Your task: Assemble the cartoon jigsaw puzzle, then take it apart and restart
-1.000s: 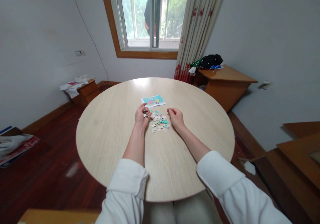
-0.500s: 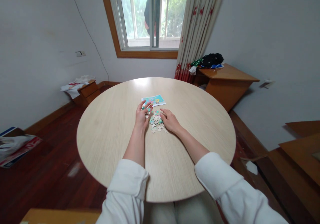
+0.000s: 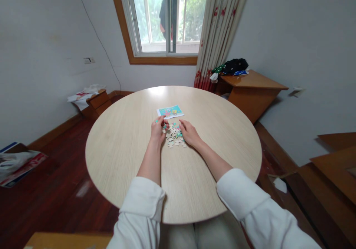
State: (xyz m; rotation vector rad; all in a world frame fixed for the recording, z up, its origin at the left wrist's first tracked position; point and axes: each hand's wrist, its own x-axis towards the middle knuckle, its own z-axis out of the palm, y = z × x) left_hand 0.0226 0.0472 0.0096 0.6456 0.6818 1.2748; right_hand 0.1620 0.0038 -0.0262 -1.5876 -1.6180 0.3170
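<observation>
A loose heap of small jigsaw puzzle pieces [image 3: 174, 135], mostly pale backs with some teal and pink, lies on the round table between my hands. My left hand [image 3: 158, 129] is at the heap's left side, its fingers curled inward round a few pieces; a teal bit shows by its index finger. At the right side, my right hand [image 3: 189, 133] rests with fingers loosely bent and apart, fingertips touching the edge of the heap. Just beyond the hands lies a picture card [image 3: 178, 110] with a teal cartoon scene, its lower left corner close to my left fingers.
The pale round table [image 3: 122, 149] fills the middle. Behind it are a window [image 3: 151, 19] and a curtain [image 3: 219, 23]. A wooden desk [image 3: 256, 84] with dark cloth on it stands at the back right. A low wooden cabinet [image 3: 99, 102] with papers is at the left.
My left fingers, spread before, have curled in and lowered, uncovering more of the picture card. The heap's pieces have shifted slightly between the hands. My right hand has barely moved.
</observation>
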